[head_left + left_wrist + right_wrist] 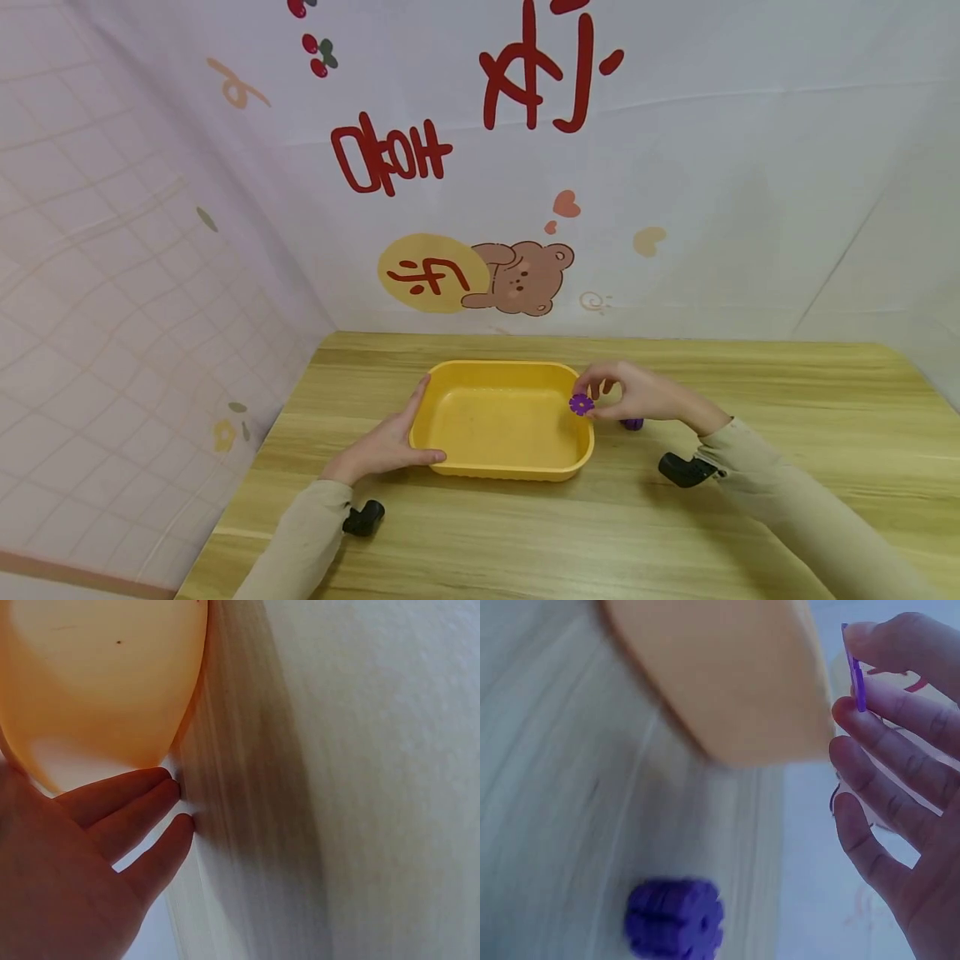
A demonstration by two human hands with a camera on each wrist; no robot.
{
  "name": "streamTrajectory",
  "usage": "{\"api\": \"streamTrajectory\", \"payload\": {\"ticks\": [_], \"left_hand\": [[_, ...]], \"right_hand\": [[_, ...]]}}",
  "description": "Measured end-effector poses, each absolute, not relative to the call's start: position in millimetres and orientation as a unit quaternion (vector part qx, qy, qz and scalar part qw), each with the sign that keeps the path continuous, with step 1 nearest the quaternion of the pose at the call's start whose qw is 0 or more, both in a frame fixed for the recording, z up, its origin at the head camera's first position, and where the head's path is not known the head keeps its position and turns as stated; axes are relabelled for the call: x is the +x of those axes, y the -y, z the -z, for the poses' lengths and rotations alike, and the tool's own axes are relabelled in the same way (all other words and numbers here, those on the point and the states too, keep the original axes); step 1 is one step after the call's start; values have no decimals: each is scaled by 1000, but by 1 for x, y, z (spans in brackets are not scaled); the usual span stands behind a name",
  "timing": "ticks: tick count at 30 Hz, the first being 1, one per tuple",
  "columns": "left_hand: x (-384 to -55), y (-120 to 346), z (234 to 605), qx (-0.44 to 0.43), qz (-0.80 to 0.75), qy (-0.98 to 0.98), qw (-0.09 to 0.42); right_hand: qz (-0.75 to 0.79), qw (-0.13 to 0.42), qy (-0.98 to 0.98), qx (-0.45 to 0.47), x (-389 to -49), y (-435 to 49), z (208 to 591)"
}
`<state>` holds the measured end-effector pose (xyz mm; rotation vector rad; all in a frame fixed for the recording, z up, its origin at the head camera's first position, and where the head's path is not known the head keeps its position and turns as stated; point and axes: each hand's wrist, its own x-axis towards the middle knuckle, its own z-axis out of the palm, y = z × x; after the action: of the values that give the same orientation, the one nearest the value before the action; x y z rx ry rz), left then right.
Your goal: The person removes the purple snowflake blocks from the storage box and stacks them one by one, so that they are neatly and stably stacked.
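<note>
A yellow plastic basin (501, 427) stands on the table. My left hand (384, 443) rests against its left side, the thumb along the near left corner and the fingers stretched along the rim; in the left wrist view these fingers (124, 806) lie fairly straight beside the wall. Over the basin's right rim, my right hand (626, 393) pinches a thin purple flower-shaped disc (581, 405) between thumb and fingers. Seen edge-on in the right wrist view, the disc (856, 679) is held by the fingertips. A stack of purple notched discs (675, 918) sits on the table below that hand.
The stack is partly hidden behind the right hand in the head view. Black wrist devices (686, 470) hang at both sleeves. Behind the wooden table (525, 542) rises a white printed cloth (712, 208); another covers the left side.
</note>
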<state>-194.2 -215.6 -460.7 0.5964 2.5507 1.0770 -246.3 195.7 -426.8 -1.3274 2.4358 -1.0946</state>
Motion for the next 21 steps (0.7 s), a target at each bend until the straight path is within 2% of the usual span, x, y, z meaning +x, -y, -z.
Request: {"api": "streamTrajectory", "payload": {"ticks": [11, 21], "left_hand": [[-196, 217, 463, 211, -377, -890, 149], [-195, 217, 463, 211, -381, -888, 150]], "right_hand": [[378, 0, -813, -442, -239, -220, 434], [381, -19, -824, -418, -240, -248, 454]]}}
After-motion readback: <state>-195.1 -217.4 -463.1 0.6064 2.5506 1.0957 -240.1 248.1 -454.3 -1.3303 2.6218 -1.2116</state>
